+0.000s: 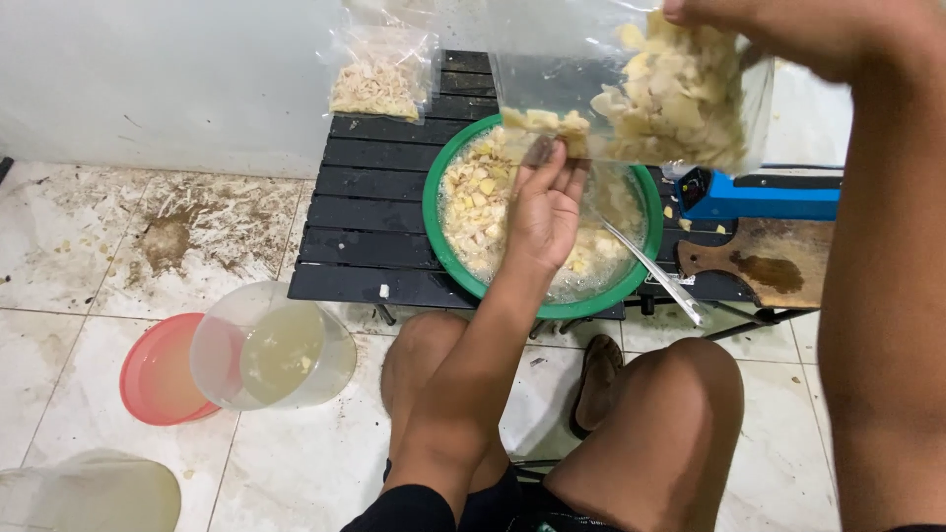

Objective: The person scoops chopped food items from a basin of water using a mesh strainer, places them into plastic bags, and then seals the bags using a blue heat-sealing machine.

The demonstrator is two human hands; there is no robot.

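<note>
My right hand [808, 30] holds up a clear plastic bag [631, 89] partly filled with pale yellow cut pieces, above a green bowl [434, 227] of the same pieces in liquid. My left hand [544, 202] reaches up to the bag's lower left mouth, fingers touching pieces there. A metal spoon [655, 276] rests in the bowl with its handle over the right rim. The bowl stands on a low black slatted table [370, 217].
A second filled clear bag [384, 74] lies at the table's far end. A blue bag sealer [759, 194] and a wooden board [774, 261] sit to the right. On the stained tile floor are a clear tub of cloudy liquid [276, 350], a pink lid [158, 374] and a sandal [596, 379].
</note>
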